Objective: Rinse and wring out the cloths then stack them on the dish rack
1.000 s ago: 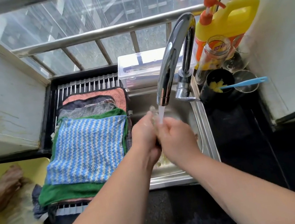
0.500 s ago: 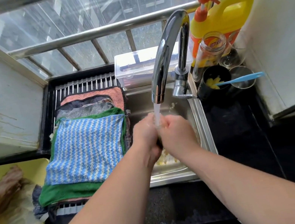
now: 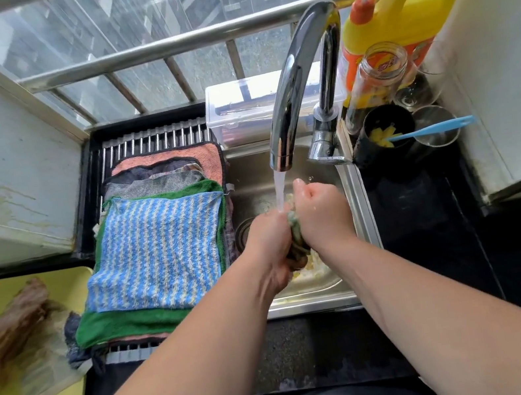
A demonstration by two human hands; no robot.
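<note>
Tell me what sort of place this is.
Likely a small home kitchen by a window: a steel sink under a running tap, a dish rack stacked with cloths, a yellow pump jug.

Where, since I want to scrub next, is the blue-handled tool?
Head view, right of the faucet: the blue-handled tool lies across the black cup and a glass.

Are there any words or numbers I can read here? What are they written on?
No text here can be read.
Yellow jug: its orange label has red marks, seen partly through the glass jar, too blurred to read.
Nothing else shows any writing.
</note>
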